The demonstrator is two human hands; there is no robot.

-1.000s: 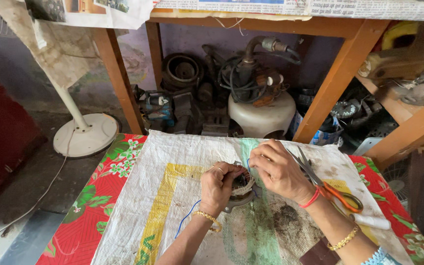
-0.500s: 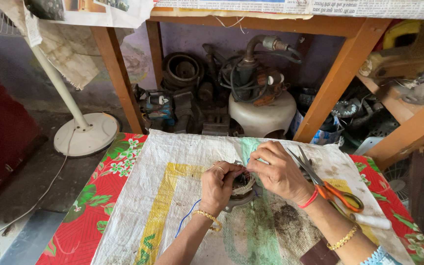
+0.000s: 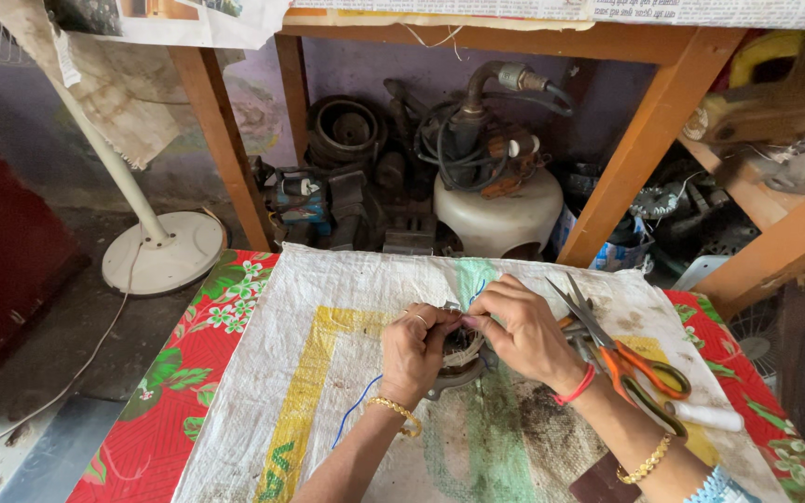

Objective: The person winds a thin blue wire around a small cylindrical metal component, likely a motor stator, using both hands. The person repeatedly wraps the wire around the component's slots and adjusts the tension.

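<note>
Both my hands meet over a small round metal motor part [image 3: 458,365] with wire windings, lying on a white woven sack [image 3: 328,373] spread over a red flowered cloth. My left hand [image 3: 415,352] is cupped over the part's left side and holds it down. My right hand [image 3: 517,328] pinches something thin at the part's top, fingertips touching those of the left hand. A blue wire [image 3: 354,414] trails from under my left wrist. Most of the part is hidden by my fingers.
Orange-handled scissors [image 3: 621,363] lie just right of my right wrist, with a white tube [image 3: 708,416] beyond them. A water pump on a white tank [image 3: 500,210], coils and motor parts sit under a wooden bench. A white fan stand [image 3: 162,251] is on the floor at left.
My right hand has shifted slightly left and closer to the left hand, its fingertips now meeting over the part. The left hand stays on the part.
</note>
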